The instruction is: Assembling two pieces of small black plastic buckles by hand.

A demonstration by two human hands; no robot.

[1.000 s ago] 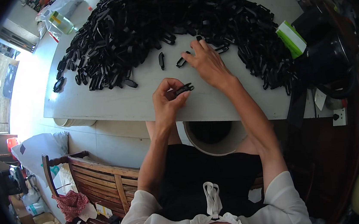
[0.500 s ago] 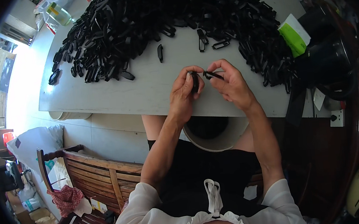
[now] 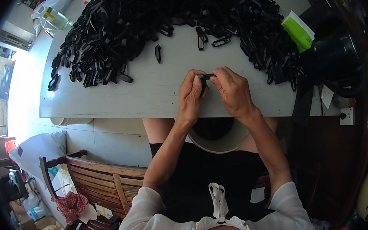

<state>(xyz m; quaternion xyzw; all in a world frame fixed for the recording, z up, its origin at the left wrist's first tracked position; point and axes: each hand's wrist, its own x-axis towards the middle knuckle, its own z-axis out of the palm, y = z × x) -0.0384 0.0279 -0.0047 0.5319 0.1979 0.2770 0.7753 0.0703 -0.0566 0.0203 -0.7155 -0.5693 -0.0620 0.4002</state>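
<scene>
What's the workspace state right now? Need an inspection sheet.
Surface: pale tabletop, bare strip along its near edge.
Job's things: small black clip pinched between both hands; big heap of black clips behind.
Clutter: green-white packet, plastic bottle, black pot.
Grippers: left hand and right hand meet on the clip.
Cables: nothing seen.
Surroundings: wooden bench, round bin under the table.

two hands, left hand (image 3: 191, 97) and right hand (image 3: 233, 91), shared one small black clip (image 3: 205, 78); one uncountable heap of black clips (image 3: 161, 15) filled the frame's top; one wooden chair (image 3: 93, 186) sat lower left.
</scene>
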